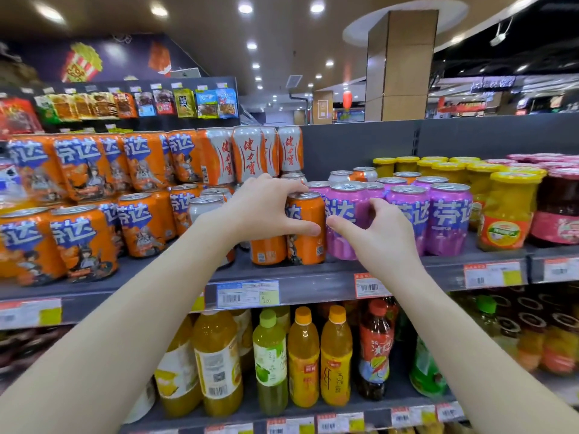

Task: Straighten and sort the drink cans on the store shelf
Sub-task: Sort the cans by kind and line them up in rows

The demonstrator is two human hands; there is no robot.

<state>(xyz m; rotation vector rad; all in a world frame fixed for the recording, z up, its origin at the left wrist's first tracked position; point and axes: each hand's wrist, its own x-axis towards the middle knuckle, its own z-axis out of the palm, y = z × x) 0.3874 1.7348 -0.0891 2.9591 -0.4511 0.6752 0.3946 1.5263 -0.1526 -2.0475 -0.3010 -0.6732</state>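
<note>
My left hand is wrapped around an orange can standing upright at the front of the grey shelf, thumb on its front and fingers over its top rim. Right beside it stands a purple can, and my right hand grips that can from the front right. More purple cans stand in rows to the right. Orange cans fill the shelf's left part, some stacked in two layers. White-and-orange cans are stacked behind my left hand.
Glass jars with yellow lids and a red-filled jar stand at the shelf's right end. Bottled juices and teas line the shelf below. Snack packets hang on a rack at upper left. Price tags run along the shelf edges.
</note>
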